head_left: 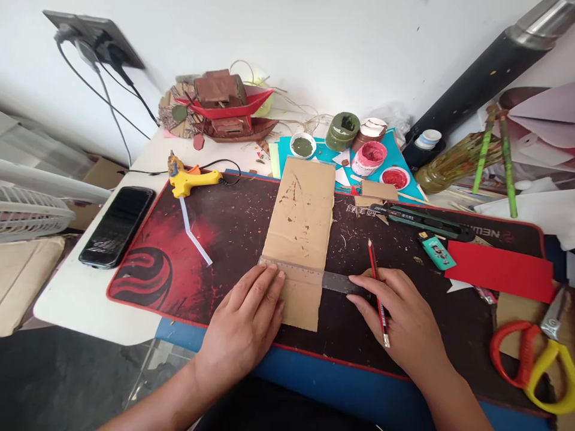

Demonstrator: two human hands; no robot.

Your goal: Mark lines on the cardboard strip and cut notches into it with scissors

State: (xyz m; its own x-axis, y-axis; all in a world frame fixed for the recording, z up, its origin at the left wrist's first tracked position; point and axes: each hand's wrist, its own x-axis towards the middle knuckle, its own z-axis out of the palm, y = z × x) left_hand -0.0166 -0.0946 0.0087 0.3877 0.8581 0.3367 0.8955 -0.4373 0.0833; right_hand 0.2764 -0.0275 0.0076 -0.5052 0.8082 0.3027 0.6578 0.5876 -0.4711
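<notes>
Across the lower part of a tan cardboard strip (299, 209) lies a clear ruler (335, 281), slightly tilted. My left hand (245, 311) rests with its fingers stretched out flat, the tips pressing the ruler's left end and the cardboard. At the other end, the thumb and forefinger of my right hand (404, 317) close on the ruler, which sticks out past the cardboard's right edge. A red-and-black pencil (374, 263) is also held in that hand, its point facing away from me. Faint marks and torn patches show on the cardboard's upper part.
A yellow glue gun (193, 179) and a phone (119, 227) lie left. Paint jars (342, 130) and a model boat (224, 105) stand behind. To the right are a utility knife (426, 221), an eraser (438, 252), red card (501, 269) and scissors (530, 353).
</notes>
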